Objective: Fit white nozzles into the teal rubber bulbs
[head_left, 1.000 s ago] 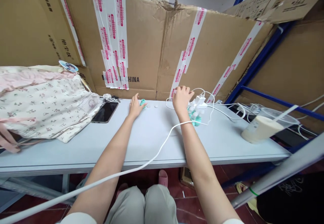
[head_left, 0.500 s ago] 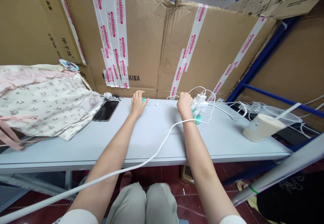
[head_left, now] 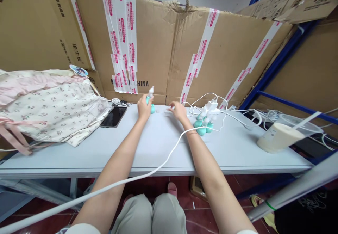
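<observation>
My left hand is closed around a teal bulb syringe with a clear-white nozzle, held upright with its tip pointing up. Close beside that hand stands a teal bulb with an open neck and no nozzle on it. My right hand reaches to the middle back of the table, thumb and fingers pinched at a small white piece. Another small white piece lies between my hands. Right of my right forearm, several teal bulb syringes with whitish nozzles stand in a cluster.
A white cable hangs across the view over my forearms. White chargers sit behind the syringes. A phone and floral bag lie left; a cup of beige drink stands right. Cardboard walls the back.
My right hand has moved left from the syringe cluster to the small white pieces. My left hand, earlier resting with fingers spread beside the teal bulb, now holds a bulb syringe.
</observation>
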### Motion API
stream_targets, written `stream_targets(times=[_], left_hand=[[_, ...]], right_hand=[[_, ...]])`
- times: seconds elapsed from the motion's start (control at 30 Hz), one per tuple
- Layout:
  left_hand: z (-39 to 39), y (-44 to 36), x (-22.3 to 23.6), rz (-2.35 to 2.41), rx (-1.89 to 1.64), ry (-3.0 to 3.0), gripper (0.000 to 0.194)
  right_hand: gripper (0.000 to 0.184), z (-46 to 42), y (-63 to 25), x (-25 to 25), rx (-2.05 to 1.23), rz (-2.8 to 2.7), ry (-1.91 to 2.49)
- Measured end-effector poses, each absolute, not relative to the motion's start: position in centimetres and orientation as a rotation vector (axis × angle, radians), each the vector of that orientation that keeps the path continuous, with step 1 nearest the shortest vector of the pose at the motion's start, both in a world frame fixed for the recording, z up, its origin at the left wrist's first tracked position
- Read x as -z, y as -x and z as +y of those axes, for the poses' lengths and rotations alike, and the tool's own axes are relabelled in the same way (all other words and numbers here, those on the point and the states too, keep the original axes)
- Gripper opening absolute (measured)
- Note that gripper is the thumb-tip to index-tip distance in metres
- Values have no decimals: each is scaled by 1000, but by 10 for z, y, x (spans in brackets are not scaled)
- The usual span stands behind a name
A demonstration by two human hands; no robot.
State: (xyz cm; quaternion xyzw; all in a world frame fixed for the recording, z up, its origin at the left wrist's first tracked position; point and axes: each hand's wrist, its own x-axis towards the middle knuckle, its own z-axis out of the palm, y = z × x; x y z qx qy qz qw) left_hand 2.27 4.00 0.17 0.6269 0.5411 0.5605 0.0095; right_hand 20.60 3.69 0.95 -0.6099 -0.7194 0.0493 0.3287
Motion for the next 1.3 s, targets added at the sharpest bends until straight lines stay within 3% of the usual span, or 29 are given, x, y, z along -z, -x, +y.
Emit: stream_targets(times=[0.1,0.23,0.5,0.67,0.87,1.3], left_hand=[[46,-8,-2,1765,-1909,-1712,29],[53,4,6,1811,-1941,-1603,27],[68,13,26,1909,-1775,-1553,25],[70,14,30,1925,-1741,-1539,25],[71,14,34,1947,-1710,-1486,23],[73,13,35,1929,-1665,-1482,23]], right_hand=[[21,41,-217,8,-188,-2086,1802],[10,44,-218,21,-157,-2088,1757],[19,49,-200,27,-131,-1878,1512],[22,54,-189,23,-6,-1815,1560],[26,60,-183,25,374,-2046,1478],[19,67,-187,38,407,-2063,1544]])
